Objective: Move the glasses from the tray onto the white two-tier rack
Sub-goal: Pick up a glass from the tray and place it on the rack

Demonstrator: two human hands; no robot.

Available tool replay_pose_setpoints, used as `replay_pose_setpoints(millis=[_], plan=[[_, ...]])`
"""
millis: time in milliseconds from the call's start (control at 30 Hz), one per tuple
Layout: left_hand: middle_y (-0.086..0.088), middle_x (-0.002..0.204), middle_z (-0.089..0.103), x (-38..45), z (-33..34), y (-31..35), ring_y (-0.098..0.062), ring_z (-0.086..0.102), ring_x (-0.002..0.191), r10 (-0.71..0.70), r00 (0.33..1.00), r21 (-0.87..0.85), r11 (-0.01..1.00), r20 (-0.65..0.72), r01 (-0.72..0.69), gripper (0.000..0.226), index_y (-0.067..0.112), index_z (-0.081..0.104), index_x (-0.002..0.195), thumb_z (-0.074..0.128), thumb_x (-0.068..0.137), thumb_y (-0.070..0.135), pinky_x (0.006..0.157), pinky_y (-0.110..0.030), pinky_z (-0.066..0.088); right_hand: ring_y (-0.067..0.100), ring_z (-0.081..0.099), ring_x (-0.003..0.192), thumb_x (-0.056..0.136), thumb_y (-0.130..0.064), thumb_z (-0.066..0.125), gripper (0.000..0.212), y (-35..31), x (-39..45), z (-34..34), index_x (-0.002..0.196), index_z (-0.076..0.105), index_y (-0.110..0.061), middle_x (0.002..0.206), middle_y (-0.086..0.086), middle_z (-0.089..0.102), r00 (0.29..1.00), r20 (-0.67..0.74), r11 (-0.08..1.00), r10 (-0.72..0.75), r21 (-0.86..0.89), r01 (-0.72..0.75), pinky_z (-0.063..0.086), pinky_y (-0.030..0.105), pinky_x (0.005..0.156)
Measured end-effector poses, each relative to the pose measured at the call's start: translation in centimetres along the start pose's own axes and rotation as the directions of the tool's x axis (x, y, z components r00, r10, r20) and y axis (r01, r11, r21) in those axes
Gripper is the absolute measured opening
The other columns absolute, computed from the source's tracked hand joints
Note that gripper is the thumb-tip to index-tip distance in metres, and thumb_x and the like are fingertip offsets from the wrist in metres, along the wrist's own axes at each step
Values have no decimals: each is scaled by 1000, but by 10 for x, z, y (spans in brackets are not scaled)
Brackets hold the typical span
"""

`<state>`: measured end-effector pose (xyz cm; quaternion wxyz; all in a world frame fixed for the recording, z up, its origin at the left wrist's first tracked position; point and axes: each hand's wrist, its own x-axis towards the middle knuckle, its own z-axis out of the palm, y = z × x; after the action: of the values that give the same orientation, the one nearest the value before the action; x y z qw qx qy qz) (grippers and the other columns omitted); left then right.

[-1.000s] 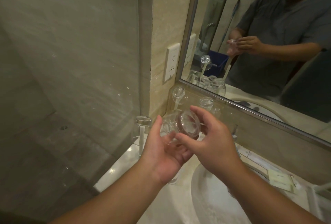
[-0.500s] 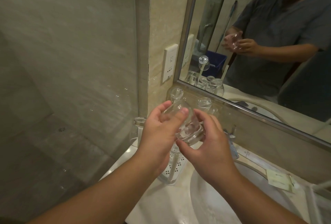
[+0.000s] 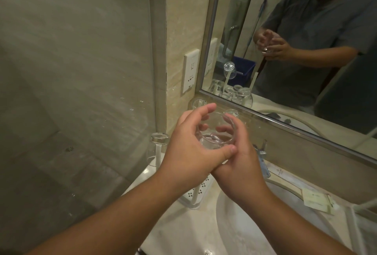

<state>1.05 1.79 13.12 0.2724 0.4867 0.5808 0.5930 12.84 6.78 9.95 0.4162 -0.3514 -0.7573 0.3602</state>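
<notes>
Both hands meet around one clear glass (image 3: pixel 214 132) in front of the mirror (image 3: pixel 306 51). Going by size, the mirror and the glass shower panel (image 3: pixel 71 71) fill the back, the pale tabletop (image 3: pixel 179 224) with its basin (image 3: pixel 244 224) lies below, and the white rack (image 3: pixel 195 193) stands at the tabletop's far left corner, directly under the hands. The left hand (image 3: pixel 187 152) curls its fingers and thumb round the glass from the left; the right hand (image 3: pixel 240 165) cups it from beneath and the right, fingers wrapping the far wall. The glass seems to sit mouth toward the camera, its axis close to upright and tilted slightly toward the person. Other glasses already hang upside down on the rack's pegs, one (image 3: pixel 159 138) just left of the left hand. No tray is clearly in view. Since the rack lies below and slightly left, the left hand looks nearer, and the glass would probably need turning mouth down to go over a free peg.
</notes>
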Motion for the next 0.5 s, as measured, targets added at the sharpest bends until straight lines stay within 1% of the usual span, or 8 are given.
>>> replay_pose_setpoints(millis=[100,167,267,400,500], plan=[[20,122,54,0,-1,0,1,56,112,-7,999,25,1000,33,6,85,49,54,131,90,55,32,97,-30,53,4,56,115,56,-40,76,90,2,-1,0,134,34,-53,118,-29,49,1000,-7,1000,16,-4,-16,54,34,89],[17,123,54,0,0,-1,0,56,112,-14,999,33,999,52,13,84,49,55,130,91,57,30,97,-31,53,4,56,115,55,-39,78,90,3,-3,0,133,35,-54,118,-29,49,1000,-13,1000,29,-5,-29,55,38,90],[16,123,54,-2,6,-3,-2,57,112,-22,997,31,999,74,20,82,50,56,127,88,53,34,98,-32,53,4,55,114,53,-40,79,89,6,-6,-2,130,37,-55,117,-28,50,998,-35,999,46,15,-45,54,40,90],[18,127,54,-2,18,-3,3,56,114,-30,989,34,999,143,25,86,58,50,127,86,51,42,98,-32,53,4,55,113,53,-40,80,86,10,-12,-13,123,36,-63,115,-30,50,995,-81,998,59,27,-57,55,41,88],[21,127,53,-3,29,-2,5,55,114,-26,983,32,999,183,20,86,62,47,125,87,51,41,98,-32,53,8,61,105,54,-41,80,84,12,-18,-26,124,36,-61,116,-29,51,992,-107,997,71,15,-70,56,40,82]])
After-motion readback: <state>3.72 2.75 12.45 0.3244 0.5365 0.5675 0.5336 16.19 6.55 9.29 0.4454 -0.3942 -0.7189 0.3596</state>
